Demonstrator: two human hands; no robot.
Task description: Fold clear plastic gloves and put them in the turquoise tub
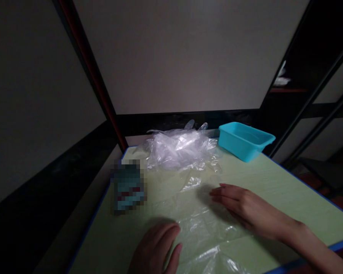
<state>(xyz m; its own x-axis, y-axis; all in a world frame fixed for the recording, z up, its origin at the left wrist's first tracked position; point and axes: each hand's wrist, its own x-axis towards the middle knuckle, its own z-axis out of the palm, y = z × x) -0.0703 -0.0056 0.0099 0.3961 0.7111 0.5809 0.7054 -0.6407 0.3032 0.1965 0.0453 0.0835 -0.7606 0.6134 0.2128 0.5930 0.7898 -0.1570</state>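
A thin clear plastic sheet or bag (200,228) lies spread and creased on the pale green table (277,194). At its left side is my left hand (157,247), fingers bent and thumb apart, with nothing visible in it. My right hand (242,205) reaches in from the right over the film, its fingers stretched out and holding nothing I can see. Whether either hand touches the plastic is hard to tell. Behind the film sits a crumpled pile of clear plastic (180,148), with finger-like tips at its top that resemble disposable gloves.
A turquoise plastic basin (242,140) stands at the table's back right corner. Toward the left edge lies a blurred-out teal item (128,186). Pale cabinet panels (188,57) rise behind the table, and a dark shelf (291,90) is at the right.
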